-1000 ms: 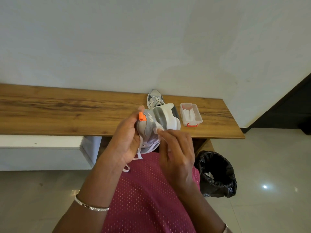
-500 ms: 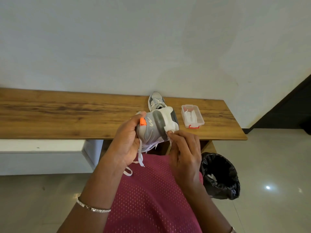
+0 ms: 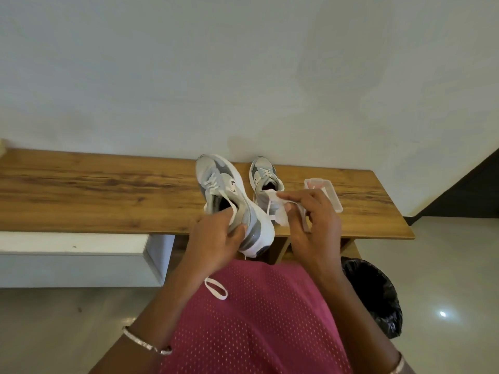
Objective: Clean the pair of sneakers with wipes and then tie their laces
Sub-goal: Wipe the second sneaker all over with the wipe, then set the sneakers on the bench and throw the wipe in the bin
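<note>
Sneaker (image 3: 229, 195), grey/white: left hand (image 3: 213, 244) grips its heel, toe toward the wall, over the wooden bench (image 3: 94, 195) front edge. Lace loop (image 3: 216, 288) hangs below. Second sneaker (image 3: 263, 176) sits on the bench just right. Right hand (image 3: 316, 225) pinches a white wipe (image 3: 279, 211). Clear plastic box (image 3: 333, 195) further right on the bench; black-lined bin (image 3: 375, 292) on the floor.

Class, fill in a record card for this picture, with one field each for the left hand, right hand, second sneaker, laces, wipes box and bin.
left hand: grips held sneaker at its heel
right hand: pinches white wipe
second sneaker: stands on wooden bench
laces: held sneaker's untied, one loop hanging
wipes box: on bench, beyond right hand
bin: black-lined, on floor
</note>
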Tool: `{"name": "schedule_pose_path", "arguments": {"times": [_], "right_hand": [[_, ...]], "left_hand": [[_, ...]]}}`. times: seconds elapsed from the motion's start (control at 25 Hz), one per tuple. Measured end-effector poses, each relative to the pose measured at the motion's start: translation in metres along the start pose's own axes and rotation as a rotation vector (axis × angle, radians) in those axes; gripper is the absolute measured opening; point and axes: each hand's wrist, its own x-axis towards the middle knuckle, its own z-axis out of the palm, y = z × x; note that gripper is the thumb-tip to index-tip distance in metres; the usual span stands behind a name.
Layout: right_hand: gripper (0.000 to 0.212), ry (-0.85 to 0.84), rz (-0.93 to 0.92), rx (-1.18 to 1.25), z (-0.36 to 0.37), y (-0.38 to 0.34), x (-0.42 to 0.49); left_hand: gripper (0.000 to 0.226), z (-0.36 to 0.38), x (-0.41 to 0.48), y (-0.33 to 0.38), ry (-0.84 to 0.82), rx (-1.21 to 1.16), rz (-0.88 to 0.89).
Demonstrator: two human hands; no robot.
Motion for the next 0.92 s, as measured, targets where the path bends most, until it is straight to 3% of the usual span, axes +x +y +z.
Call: {"name": "schedule_pose_path", "arguments": {"times": [0.12, 0.36, 0.6, 0.8, 0.92], "right_hand": [[0.023, -0.107, -0.082, 0.026, 0.025, -0.003, 0.022], [0.021, -0.417, -0.266, -0.116, 0.065, 0.033, 0.006], [0.022, -0.246, -0.237, -0.227, 0.083, 0.058, 0.002], [0.023, -0.226, -0.224, -0.106, 0.091, 0.057, -0.011], [0.024, -0.214, -0.093, -0.024, 0.094, 0.057, -0.016]], "left_hand": [[0.013, 0.006, -0.007, -0.010, -0.030, 0.159, 0.040], [0.033, 0.012, -0.020, -0.013, -0.052, 0.304, 0.002], [0.044, 0.022, -0.012, -0.013, -0.068, 0.399, 0.027], [0.046, 0.031, 0.005, -0.021, -0.055, 0.399, 0.047], [0.049, 0.041, 0.012, -0.031, -0.035, 0.426, 0.100]]}}
